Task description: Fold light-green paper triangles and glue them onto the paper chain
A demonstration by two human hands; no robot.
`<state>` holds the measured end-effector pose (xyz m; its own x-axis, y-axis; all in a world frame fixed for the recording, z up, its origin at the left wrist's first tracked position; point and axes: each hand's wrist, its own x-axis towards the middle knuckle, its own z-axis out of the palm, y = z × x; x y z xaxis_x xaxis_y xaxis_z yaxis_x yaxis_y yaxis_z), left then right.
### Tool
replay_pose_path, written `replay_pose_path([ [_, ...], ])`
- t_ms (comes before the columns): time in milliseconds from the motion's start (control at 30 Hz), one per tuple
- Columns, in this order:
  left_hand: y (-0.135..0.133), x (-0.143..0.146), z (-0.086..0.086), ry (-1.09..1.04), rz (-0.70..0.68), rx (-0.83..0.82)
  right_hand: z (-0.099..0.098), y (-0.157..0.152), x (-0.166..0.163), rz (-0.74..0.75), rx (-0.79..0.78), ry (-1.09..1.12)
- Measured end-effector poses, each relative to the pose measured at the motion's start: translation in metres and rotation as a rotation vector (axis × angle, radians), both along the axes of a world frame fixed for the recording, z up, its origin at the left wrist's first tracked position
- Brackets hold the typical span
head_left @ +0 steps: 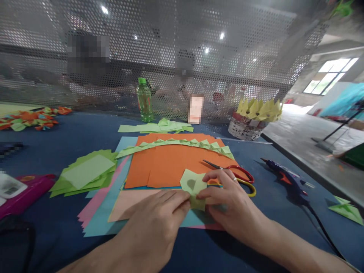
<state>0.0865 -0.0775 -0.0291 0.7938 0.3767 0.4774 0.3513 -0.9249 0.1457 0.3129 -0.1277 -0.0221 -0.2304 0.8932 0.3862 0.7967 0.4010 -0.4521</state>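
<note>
A small folded piece of light green paper [189,182] is between my hands, above a stack of coloured paper. My left hand [159,218] has its fingers closed at the paper's lower left edge. On the right side, my right hand [230,197] grips the same paper between fingers and thumb; a ring is on one finger. Scissors [241,173] with red and yellow handles lie partly behind my right hand on orange sheets [167,170]. Beyond them curves a green folded-paper strip [173,142] with a row of points.
Green paper squares [88,170] and a magenta device [28,189] lie left. A glue gun [287,180] with its cord and a folded green piece [345,209] lie right. Behind stand a green bottle [145,102] and a basket [246,127] with yellow paper points, before a perforated screen [165,38].
</note>
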Motion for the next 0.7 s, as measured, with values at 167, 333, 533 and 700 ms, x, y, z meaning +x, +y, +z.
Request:
replay_pose_path([
  [167, -0.0004, -0.001, -0.0005, 0.025, -0.012, -0.07, -0.0001, 0.0015, 0.0005, 0.057, 0.011, 0.01],
  [333, -0.0021, -0.0028, -0.0026, 0.012, -0.05, -0.088, 0.0043, -0.0041, -0.0019, 0.054, -0.027, -0.02],
  [533, -0.0017, -0.005, 0.0, 0.014, -0.066, -0.134, 0.0072, -0.0045, -0.0017, 0.069, -0.1, -0.034],
  [700, -0.0021, -0.0056, 0.0011, 0.024, -0.069, -0.124, 0.0052, -0.0018, 0.0023, 0.099, -0.16, -0.025],
])
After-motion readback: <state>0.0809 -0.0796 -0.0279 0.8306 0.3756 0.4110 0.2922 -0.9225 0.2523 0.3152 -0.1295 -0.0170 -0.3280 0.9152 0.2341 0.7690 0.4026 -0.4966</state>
